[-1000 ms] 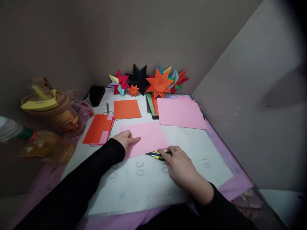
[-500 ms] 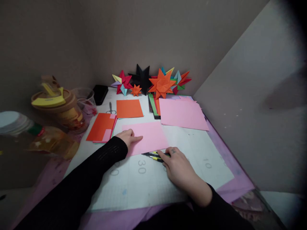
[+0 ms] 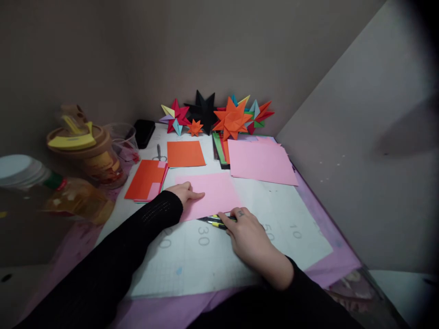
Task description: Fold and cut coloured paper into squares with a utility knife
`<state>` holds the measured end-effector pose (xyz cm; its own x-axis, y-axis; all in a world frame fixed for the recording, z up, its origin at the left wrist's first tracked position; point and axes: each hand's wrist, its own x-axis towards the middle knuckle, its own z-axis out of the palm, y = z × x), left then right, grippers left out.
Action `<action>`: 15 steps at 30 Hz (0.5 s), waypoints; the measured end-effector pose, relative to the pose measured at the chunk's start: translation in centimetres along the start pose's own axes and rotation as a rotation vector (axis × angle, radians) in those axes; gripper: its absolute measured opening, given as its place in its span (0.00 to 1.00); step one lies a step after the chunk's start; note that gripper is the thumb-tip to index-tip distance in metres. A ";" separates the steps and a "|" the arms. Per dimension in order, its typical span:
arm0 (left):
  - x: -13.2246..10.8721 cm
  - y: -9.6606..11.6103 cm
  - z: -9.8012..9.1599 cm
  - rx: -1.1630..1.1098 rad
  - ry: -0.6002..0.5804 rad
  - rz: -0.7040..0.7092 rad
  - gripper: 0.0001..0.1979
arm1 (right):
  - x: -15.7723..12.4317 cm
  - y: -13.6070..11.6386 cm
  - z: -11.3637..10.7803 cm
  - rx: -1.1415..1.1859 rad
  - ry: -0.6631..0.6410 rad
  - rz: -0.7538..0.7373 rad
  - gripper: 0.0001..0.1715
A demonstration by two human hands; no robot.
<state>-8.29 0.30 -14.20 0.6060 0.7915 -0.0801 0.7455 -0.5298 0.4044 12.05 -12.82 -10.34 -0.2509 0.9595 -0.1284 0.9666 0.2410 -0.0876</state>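
Observation:
My left hand (image 3: 183,192) lies on a sheet of pink paper (image 3: 216,194) in the middle of the mat. Its index finger stretches out to the right, pressing the sheet flat, while the other fingers are curled. My right hand (image 3: 248,235) is closed on a slim black and yellow pointed tool (image 3: 215,221); whether it is a cutter or scissors I cannot make out. The tool's dark tip points left along the near edge of the pink sheet. The fingers cover its right end.
Orange sheets (image 3: 186,154) and a paper stack (image 3: 144,180) lie to the left, near small scissors (image 3: 159,154). Larger pink sheets (image 3: 262,162) are at the back right. Folded paper stars (image 3: 233,118) lean against the wall. A lidded cup (image 3: 99,160) and a bottle (image 3: 77,198) stand left.
My right hand has slid slightly left with the black and yellow tool along the near edge of the pink paper. My left hand stays in place on the sheet.

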 end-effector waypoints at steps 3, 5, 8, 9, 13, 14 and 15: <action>0.0 -0.1 -0.2 0.005 -0.008 0.022 0.18 | 0.4 -0.7 -0.1 0.004 0.006 -0.017 0.27; -0.1 -0.1 -0.3 -0.002 -0.005 0.025 0.18 | 0.6 -1.1 0.0 0.002 0.010 -0.033 0.27; -0.2 0.1 -0.3 -0.014 -0.010 0.012 0.20 | 0.7 -1.2 0.0 0.006 0.004 -0.043 0.27; -0.2 0.1 -0.3 -0.016 -0.012 0.008 0.20 | 0.7 -1.1 0.0 0.011 -0.001 -0.044 0.27; 0.0 0.0 -0.2 -0.024 -0.007 0.016 0.19 | 0.6 -1.2 0.1 0.012 -0.017 -0.034 0.27; 0.0 -0.1 -0.2 -0.027 -0.007 0.021 0.19 | 0.6 -1.4 0.1 0.011 -0.017 -0.035 0.27; 0.1 -0.2 -0.2 -0.030 -0.008 0.029 0.18 | 0.7 -1.6 0.0 0.012 -0.016 -0.040 0.27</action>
<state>-8.43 0.56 -14.11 0.6297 0.7732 -0.0753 0.7188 -0.5432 0.4338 10.34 -12.54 -10.33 -0.2907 0.9465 -0.1403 0.9549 0.2778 -0.1046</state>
